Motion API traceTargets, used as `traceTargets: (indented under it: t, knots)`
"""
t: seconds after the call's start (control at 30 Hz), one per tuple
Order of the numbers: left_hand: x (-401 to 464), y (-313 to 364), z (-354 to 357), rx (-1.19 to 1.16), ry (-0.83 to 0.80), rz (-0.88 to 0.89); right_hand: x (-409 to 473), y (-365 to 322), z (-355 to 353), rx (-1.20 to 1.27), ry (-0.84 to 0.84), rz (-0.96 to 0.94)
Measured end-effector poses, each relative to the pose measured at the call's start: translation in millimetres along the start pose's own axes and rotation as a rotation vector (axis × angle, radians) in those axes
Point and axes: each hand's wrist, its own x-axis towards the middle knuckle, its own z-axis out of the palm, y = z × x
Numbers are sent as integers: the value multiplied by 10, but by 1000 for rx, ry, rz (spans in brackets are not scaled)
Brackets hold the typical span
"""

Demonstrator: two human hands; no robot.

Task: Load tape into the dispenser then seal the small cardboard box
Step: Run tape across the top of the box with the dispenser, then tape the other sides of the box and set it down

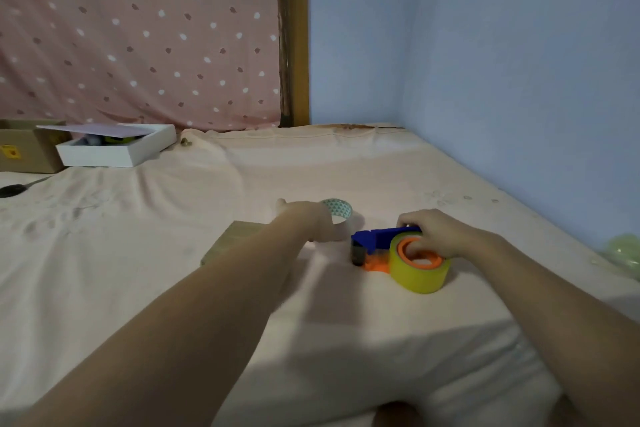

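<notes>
A blue and orange tape dispenser (375, 243) lies on the pink bedsheet, with a yellow tape roll (417, 272) sitting on its orange hub. My right hand (434, 234) grips the dispenser and the roll from above. My left hand (313, 220) reaches to a second roll with a green triangle pattern (337, 210) just behind the dispenser and touches it; the blur hides whether the fingers close on it. The small cardboard box (230, 241) lies under my left forearm, mostly hidden.
At the back left stand a white open box (117, 149) with small items in it and a brown carton (24, 149). A dark object (12, 190) lies at the left edge. The blue wall runs along the bed's right side.
</notes>
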Motion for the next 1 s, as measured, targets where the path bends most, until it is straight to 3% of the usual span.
traceTargets:
  t: [0.1, 0.23, 0.33, 0.4, 0.47, 0.57, 0.67, 0.73, 0.87, 1.0]
  knots:
    - [67, -93, -17, 72, 12, -14, 43, 47, 50, 8, 20, -11]
    - [45, -408, -165, -39, 199, 72, -43, -2, -107, -15, -12, 20]
    - [-295, -995, -269, -386, 384, 172, -252, -377, -155, 31, 326, -80]
    - [-595, -1535, -153, -652, 361, 260, -385, -855, 10, 135, 436, -224]
    - [-842, -1930, 99, -873, 214, 326, -407, -1336, 269, 246, 286, -321]
    - [-884, -2156, 572, -926, 14, 398, -195, -1829, 672, 306, 10, -343]
    - [-855, -2068, 836, -1021, -2, 446, 61, -2019, 943, 361, -18, -323]
    - [-872, -1997, 850, -1114, 102, 394, 195, -2024, 1041, 468, 46, -285]
    - [-877, -1907, 713, -1215, 322, 209, 431, -2099, 963, 957, 76, -51]
    - [-820, -1780, 684, -1016, 428, -1, 513, -2221, 877, 854, 120, 79]
